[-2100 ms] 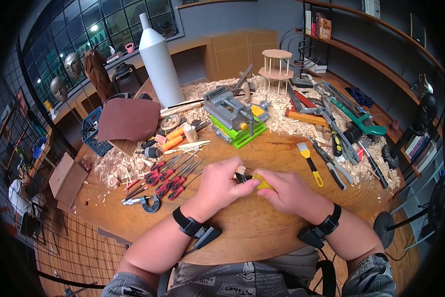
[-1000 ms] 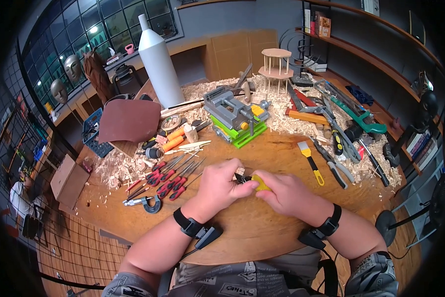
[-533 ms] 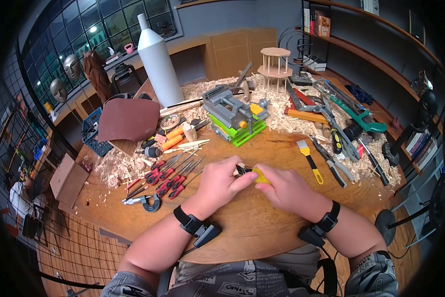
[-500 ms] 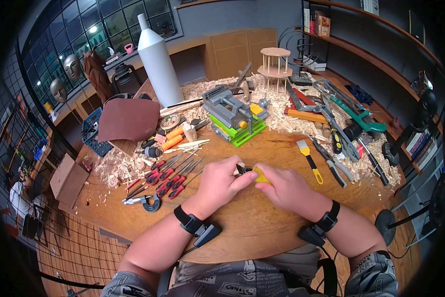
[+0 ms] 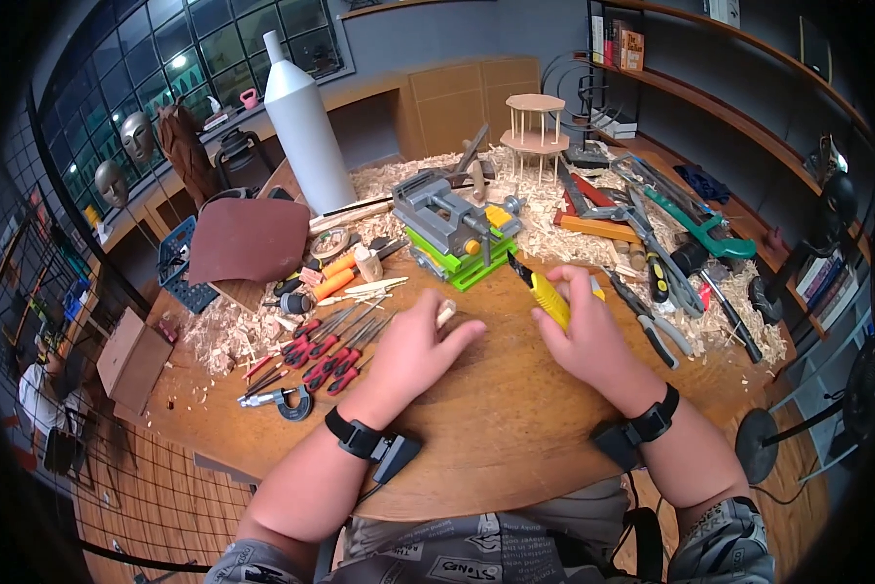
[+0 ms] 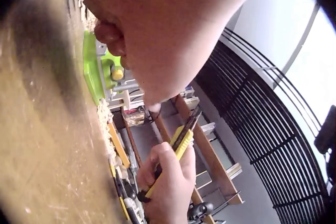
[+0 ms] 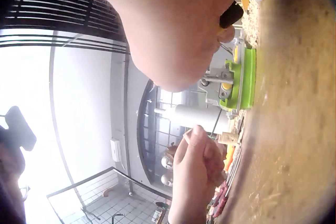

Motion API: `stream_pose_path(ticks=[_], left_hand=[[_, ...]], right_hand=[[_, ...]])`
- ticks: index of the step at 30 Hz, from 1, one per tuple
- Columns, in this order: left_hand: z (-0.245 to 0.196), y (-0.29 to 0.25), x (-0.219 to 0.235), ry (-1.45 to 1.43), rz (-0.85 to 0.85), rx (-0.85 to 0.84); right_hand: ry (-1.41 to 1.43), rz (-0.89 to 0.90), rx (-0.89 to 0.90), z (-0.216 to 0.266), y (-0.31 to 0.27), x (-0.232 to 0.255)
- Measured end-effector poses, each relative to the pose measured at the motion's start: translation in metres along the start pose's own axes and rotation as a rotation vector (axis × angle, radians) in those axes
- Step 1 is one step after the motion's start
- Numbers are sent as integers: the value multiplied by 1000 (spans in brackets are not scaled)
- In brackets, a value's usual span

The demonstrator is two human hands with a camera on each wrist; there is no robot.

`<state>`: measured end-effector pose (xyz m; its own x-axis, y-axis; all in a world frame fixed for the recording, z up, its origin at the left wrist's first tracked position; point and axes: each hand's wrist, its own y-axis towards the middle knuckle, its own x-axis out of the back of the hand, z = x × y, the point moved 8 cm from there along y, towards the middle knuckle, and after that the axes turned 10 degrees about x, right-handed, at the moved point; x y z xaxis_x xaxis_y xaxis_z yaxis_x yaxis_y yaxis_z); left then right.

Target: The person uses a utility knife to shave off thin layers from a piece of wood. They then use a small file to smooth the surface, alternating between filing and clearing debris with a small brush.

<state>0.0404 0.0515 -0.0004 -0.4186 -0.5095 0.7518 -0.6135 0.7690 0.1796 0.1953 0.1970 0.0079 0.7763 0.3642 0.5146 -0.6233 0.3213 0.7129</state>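
My right hand (image 5: 593, 341) grips a yellow utility knife (image 5: 551, 300), its dark blade pointing up and to the left. In the left wrist view the same knife (image 6: 184, 142) slants up out of the curled fingers. To the left, my left hand (image 5: 413, 350) holds a small pale piece of wood (image 5: 445, 312); only its end shows above the index finger, the rest hidden in the palm. Left thumb and knife stand apart, with bare tabletop between them. Behind both hands sits a grey vise (image 5: 444, 216) on a green base (image 5: 472, 273).
Red-handled files (image 5: 330, 370) and a micrometer (image 5: 287, 401) lie left of my left hand. Pliers (image 5: 652, 326) and a green-handled saw (image 5: 700, 234) lie at right among wood shavings (image 5: 545, 234). A small two-tier wooden model (image 5: 535, 136) stands at the back.
The hands were together with the knife against the wood. Now they have separated: the right hand moved right and raised the blade, and the left moved slightly left with the wood.
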Motion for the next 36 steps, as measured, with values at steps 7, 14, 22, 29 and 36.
stream_pose_path(ticks=[7, 14, 22, 29, 36], left_hand=[[10, 2, 17, 14, -97, 30], [3, 2, 10, -267, -61, -122], [1, -8, 5, -827, 130, -231], [-7, -16, 4, -874, 197, -252], [-9, -14, -13, -1108, 351, 11]], right_hand=[[-541, 794, -22, -18, -11, -22], [-465, 578, -62, -19, -3, -11], [-135, 106, 186, 25, 10, 12], [-43, 66, 333, 39, 5, 14], [16, 156, 301, 43, 3, 8]])
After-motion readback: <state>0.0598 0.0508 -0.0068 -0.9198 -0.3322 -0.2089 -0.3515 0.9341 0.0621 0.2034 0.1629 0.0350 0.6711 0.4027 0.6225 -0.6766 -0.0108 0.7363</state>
